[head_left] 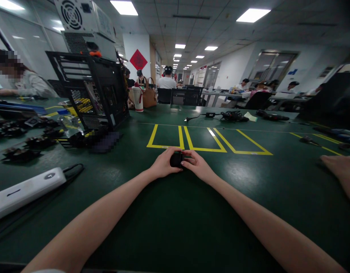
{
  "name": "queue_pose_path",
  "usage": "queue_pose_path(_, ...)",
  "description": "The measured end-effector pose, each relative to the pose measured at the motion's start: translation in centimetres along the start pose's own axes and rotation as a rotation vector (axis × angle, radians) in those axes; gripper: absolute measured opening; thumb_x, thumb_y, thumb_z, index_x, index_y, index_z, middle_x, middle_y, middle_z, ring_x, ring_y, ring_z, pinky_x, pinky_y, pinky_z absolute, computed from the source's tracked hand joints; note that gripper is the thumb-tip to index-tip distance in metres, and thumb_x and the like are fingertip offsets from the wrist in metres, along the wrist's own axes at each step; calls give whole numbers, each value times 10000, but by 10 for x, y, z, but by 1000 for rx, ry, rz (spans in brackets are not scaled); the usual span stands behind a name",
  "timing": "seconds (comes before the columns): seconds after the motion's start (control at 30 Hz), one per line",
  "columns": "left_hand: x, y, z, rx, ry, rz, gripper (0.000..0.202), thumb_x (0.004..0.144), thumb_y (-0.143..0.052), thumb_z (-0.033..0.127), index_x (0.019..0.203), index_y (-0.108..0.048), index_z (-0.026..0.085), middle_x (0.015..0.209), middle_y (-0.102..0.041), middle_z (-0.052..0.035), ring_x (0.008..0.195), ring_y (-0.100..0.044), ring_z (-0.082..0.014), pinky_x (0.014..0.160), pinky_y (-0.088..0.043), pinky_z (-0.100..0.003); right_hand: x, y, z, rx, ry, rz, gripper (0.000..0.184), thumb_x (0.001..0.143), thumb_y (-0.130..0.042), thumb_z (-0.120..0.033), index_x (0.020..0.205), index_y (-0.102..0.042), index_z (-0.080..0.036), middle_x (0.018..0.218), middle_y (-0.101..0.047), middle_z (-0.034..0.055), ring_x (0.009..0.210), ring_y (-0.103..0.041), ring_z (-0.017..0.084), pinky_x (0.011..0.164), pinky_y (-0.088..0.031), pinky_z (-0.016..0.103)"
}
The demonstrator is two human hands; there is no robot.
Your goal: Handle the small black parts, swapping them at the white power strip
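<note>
Small black block (175, 160) held between both hands, just on the near side of the yellow tape (181, 137). Left hand (163, 162) curls round its left side, fingers over, thumb under; right hand (199, 165) looks to be pinching its right edge. Both about equally near, left covering more; long axis hidden, can't tell. Table (175, 220) is green, smooth, slightly shiny. Left of the tape I see a computer case (118, 94); beyond it, a cable (234, 116). White bar (29, 191) nearer and left of the tape, another person's hand (341, 170) off right. Far past it, seated people (167, 81), ceiling lights (253, 15).
</note>
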State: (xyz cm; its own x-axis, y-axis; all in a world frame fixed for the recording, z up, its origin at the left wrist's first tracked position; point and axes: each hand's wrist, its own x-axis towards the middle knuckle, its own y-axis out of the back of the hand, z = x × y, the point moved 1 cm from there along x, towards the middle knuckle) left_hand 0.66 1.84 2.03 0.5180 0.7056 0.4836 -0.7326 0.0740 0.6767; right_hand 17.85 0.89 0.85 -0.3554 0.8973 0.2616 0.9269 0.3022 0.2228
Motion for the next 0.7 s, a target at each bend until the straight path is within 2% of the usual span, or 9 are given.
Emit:
queue_pose_path(0.2,0,-1,-2,7,-6,10,603,606,-688,269,1124,-381,233,1118,-468,-38,1018,-477,-212,853,-413,-371,-2,0,0,65,8,-26,342,676,-625,-219,986,-480,-238,1087,-502,22,1007,-538,182,878,-443,381)
queue_pose_path(0.4,0,-1,-1,18,-6,14,603,600,-691,258,1118,-385,235,1118,-470,-35,1025,-477,-215,857,-411,-376,1,-1,2,72,18,17,219,704,-599,-255,898,-501,-219,955,-537,10,899,-578,159,812,-475,352)
queue_pose_path(0.6,0,0,0,12,-2,5,599,608,-685,266,1122,-381,234,1110,-477,-37,1018,-479,-213,849,-416,-374,1,1,2,37,-30,-21,339,711,-588,-261,1030,-481,-221,1077,-521,43,1011,-533,185,910,-417,401)
queue_pose_path(0.7,0,0,0,16,-9,6,601,608,-685,279,1124,-381,229,1109,-476,-41,1007,-482,-211,839,-419,-369,-1,2,2,70,-11,-41,357,668,-629,-226,991,-475,-224,1077,-510,30,988,-543,180,885,-438,393)
